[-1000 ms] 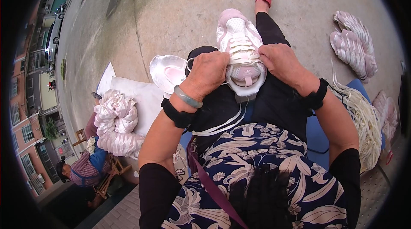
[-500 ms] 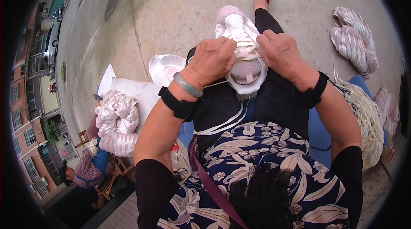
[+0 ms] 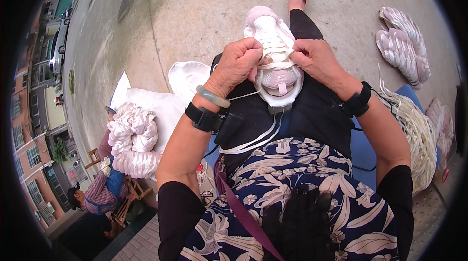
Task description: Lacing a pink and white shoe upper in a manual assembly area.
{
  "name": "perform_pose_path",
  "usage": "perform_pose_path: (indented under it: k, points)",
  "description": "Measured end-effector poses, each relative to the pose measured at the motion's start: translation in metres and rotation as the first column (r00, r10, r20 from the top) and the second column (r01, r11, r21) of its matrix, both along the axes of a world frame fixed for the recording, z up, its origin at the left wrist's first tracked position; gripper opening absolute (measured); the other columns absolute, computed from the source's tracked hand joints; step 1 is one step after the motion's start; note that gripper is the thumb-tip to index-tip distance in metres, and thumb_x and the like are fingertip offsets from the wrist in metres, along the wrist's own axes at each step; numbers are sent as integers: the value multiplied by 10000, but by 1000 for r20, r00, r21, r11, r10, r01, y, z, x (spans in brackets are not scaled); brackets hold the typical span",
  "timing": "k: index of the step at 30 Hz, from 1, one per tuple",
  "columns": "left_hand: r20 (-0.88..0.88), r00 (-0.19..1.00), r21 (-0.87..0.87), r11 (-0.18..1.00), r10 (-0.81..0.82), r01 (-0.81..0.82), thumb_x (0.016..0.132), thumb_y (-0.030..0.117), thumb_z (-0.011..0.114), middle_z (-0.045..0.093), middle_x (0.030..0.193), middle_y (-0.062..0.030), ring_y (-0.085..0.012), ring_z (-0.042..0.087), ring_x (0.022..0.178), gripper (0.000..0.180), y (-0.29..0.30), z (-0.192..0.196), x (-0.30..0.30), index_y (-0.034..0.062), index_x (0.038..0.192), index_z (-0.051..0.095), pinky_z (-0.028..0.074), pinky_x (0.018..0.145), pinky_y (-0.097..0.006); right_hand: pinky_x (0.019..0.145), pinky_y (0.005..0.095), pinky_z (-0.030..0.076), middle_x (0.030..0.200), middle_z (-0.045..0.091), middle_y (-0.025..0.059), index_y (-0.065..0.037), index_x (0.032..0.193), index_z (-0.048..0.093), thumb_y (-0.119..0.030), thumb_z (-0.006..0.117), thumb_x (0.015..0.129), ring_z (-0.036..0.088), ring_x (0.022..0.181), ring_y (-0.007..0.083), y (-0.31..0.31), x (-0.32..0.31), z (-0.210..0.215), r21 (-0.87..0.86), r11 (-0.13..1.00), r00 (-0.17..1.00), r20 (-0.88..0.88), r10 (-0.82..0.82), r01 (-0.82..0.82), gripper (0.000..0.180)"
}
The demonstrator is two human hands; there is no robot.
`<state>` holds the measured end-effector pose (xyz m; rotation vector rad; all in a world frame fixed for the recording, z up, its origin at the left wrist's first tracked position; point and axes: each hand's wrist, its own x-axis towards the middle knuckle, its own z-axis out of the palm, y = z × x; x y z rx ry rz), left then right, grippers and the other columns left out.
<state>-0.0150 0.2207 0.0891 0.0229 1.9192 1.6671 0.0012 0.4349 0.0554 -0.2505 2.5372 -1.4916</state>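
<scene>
A pale pink and white shoe upper lies over my lap, toe pointing away from me, with white laces crossing its tongue. My left hand is closed in a pinch at the left row of eyelets, on the lace. On the opposite side my right hand pinches the lace at the right row, its fingers pressed together. The lace tips inside both hands are hidden. Loose white lace ends trail over my dark trousers below the shoe's heel.
Bundled shoe uppers rest on a white sheet at left, near a white shell-like piece. More uppers lie on the concrete at right. A heap of laces hangs over a blue seat. Another person sits at lower left.
My left hand has shifted slightly left and rolled its wrist. My right hand has moved slightly, still at the right eyelets. The shoe stays nearly where it was.
</scene>
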Motion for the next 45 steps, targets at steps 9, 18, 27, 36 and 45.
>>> perform_pose_path:
  k: [9, 18, 27, 36, 45]
  points:
    - [-399, 794, -617, 775, -459, 137, 831, 111, 539, 587, 680, -49, -117, 490, 567, 115, -2, 17, -22, 3, 834, 576, 417, 524, -259, 619, 423, 450, 712, 585, 142, -47, 793, 558, -167, 524, 801, 591, 695, 330, 14, -12, 3, 358, 934, 923, -356, 146, -10, 125]
    - [-860, 433, -429, 842, -270, -327, 723, 63, 686, 566, 754, -93, -200, 525, 544, 177, -2, 19, 48, 30, 871, 596, 426, 479, -291, 603, 354, 411, 732, 535, 59, -75, 769, 573, -93, 629, 699, 549, 714, 248, 2, 24, 17, 138, 987, 764, -644, 26, 83, 92]
    - [-734, 537, -641, 687, -416, -343, 704, 139, 702, 570, 740, -113, -275, 587, 619, 352, 2, -14, 80, 22, 1002, 555, 471, 506, -338, 618, 357, 375, 666, 501, 45, -100, 685, 555, -128, 631, 671, 538, 680, 220, -38, 41, 6, 267, 960, 737, -630, 244, -89, 82]
    - [-749, 593, -569, 747, -296, -345, 750, 59, 550, 558, 713, -141, -321, 571, 640, 121, 8, -26, 81, 22, 865, 546, 464, 554, -403, 670, 365, 361, 668, 520, 38, -110, 677, 553, -164, 584, 698, 551, 675, 213, -59, 41, -7, 371, 928, 703, -651, 287, -36, 66]
    - [-725, 620, -590, 734, -300, -335, 745, 54, 536, 573, 725, -155, -324, 589, 670, 169, 8, -25, 79, 11, 906, 562, 479, 584, -395, 694, 386, 341, 668, 536, 67, -100, 681, 561, -125, 609, 656, 554, 671, 231, -56, 48, 11, 496, 866, 754, -546, 366, -61, 59]
